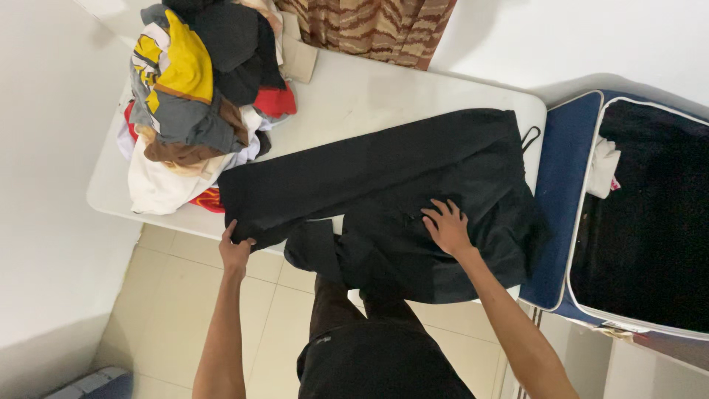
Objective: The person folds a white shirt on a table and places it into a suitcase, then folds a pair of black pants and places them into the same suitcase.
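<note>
Soft black trousers, long axis running along the white counter, being pinched at the hem by left-hand fingers; right hand being pressed flat, fingers spread

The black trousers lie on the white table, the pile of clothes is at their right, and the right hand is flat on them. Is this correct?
One detail is wrong. In the head view the pile of clothes lies left of the black trousers, not right. The rest stands: the trousers lie on the white table, and the right hand is flat on them.
</note>
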